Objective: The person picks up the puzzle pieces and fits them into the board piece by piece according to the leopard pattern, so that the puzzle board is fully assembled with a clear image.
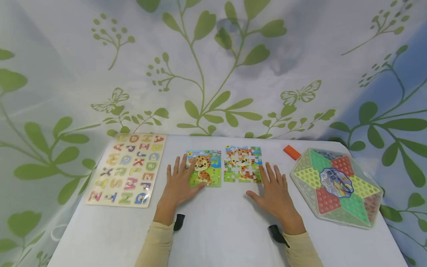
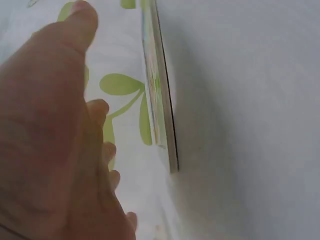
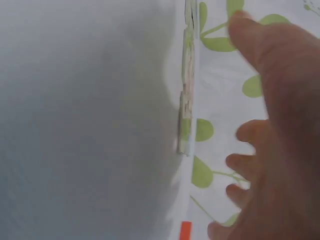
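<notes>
A leopard picture board (image 1: 210, 174) lies on the white table. My left hand (image 1: 180, 185) is spread flat at its left side, its fingers and thumb over the board's left part. To the right of the board sit jigsaw pieces (image 1: 242, 163) laid together into the same leopard picture, with gaps along the seams. My right hand (image 1: 275, 193) is spread with straight fingers at their lower right corner. Neither hand holds anything. In the left wrist view the board (image 2: 162, 100) appears edge-on beside the thumb; in the right wrist view the puzzle pieces (image 3: 187, 100) show edge-on.
A wooden alphabet board (image 1: 126, 170) with coloured letters lies at the left. On the right is a hexagonal Chinese checkers board (image 1: 337, 185), apparently in clear wrap. An orange block (image 1: 292, 152) lies near its upper left corner. Behind the table hangs a leaf-patterned curtain (image 1: 213, 74).
</notes>
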`<state>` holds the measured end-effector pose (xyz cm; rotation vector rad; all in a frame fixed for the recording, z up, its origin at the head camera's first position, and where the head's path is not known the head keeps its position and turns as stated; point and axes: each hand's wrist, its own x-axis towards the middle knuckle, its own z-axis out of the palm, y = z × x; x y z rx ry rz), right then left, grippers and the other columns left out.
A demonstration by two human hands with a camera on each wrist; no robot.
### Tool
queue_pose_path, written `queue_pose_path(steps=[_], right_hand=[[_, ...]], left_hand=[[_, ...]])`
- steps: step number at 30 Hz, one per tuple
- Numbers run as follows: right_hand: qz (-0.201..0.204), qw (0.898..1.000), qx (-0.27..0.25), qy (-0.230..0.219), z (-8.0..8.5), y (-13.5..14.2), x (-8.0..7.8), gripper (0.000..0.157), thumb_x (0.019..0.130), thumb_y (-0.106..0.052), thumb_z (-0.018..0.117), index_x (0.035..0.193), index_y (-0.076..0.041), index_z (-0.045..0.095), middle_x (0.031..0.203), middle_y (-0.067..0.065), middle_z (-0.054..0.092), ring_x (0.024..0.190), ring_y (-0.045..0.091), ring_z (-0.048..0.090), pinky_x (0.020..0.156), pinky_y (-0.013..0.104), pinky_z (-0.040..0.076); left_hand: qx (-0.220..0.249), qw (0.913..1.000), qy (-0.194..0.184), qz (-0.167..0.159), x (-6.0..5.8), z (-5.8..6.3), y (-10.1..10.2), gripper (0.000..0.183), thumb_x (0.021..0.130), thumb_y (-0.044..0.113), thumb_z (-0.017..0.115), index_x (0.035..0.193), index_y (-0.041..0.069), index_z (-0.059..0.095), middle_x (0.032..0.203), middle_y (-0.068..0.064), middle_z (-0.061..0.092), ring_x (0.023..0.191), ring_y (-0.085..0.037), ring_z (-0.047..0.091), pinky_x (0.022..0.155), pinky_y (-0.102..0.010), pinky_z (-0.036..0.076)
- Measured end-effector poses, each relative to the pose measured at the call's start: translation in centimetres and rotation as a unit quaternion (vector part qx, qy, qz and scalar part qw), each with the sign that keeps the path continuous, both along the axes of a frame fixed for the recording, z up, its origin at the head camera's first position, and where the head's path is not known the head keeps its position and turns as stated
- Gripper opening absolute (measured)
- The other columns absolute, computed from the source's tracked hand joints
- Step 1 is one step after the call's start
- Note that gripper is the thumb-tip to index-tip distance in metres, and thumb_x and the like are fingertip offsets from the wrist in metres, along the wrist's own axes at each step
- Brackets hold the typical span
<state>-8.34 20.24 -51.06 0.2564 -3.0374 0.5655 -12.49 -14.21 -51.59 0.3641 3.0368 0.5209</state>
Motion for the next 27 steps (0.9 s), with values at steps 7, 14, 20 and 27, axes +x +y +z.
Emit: queue_pose_path(steps=[7, 14, 20, 27], right_hand=[[-0.012, 0.992, -0.127, 0.021, 0.3, 0.0, -1.3, 0.079, 0.096, -0.037, 0.071, 0.154, 0.005, 0.037, 0.151, 0.029, 0.045, 0.138, 0.049, 0.039, 0.111, 0.064, 0.039], [-0.002, 0.980, -0.194, -0.034, 2.1, -2.0, -5.8, 0.062, 0.098, -0.031, 0.070, 0.151, -0.006, 0.050, 0.140, 0.018, 0.061, 0.114, 0.037, 0.066, 0.093, 0.052, 0.057], [0.052, 0.981, -0.162, -0.098, 3.5, -4.8, -12.0, 0.061, 0.101, -0.033, 0.065, 0.154, -0.008, 0.046, 0.152, 0.017, 0.052, 0.125, 0.038, 0.061, 0.103, 0.056, 0.052], [0.061, 0.987, -0.061, -0.133, 2.9, -6.6, -15.2, 0.065, 0.096, -0.032, 0.073, 0.150, -0.005, 0.051, 0.152, 0.020, 0.052, 0.141, 0.042, 0.046, 0.122, 0.055, 0.035]], left_hand=[[0.078, 0.9964, -0.031, -0.007, -0.8, -1.2, -0.9, 0.113, 0.085, 0.070, 0.066, 0.166, 0.016, 0.008, 0.173, -0.015, 0.000, 0.160, -0.038, 0.001, 0.128, -0.063, 0.011], [0.108, 0.9925, -0.057, -0.006, -1.2, -2.0, -1.8, 0.131, 0.080, 0.066, 0.075, 0.164, 0.006, -0.005, 0.173, -0.015, -0.002, 0.161, -0.033, 0.003, 0.132, -0.052, 0.009], [0.108, 0.9928, -0.051, 0.002, -1.5, -2.2, -2.3, 0.138, 0.074, 0.066, 0.080, 0.164, 0.004, -0.003, 0.173, -0.016, 0.004, 0.160, -0.034, 0.010, 0.132, -0.049, 0.012], [0.091, 0.9950, -0.038, -0.016, -1.8, -2.3, -1.9, 0.141, 0.071, 0.070, 0.081, 0.163, 0.000, 0.000, 0.171, -0.021, 0.011, 0.159, -0.036, 0.015, 0.131, -0.052, 0.013]])
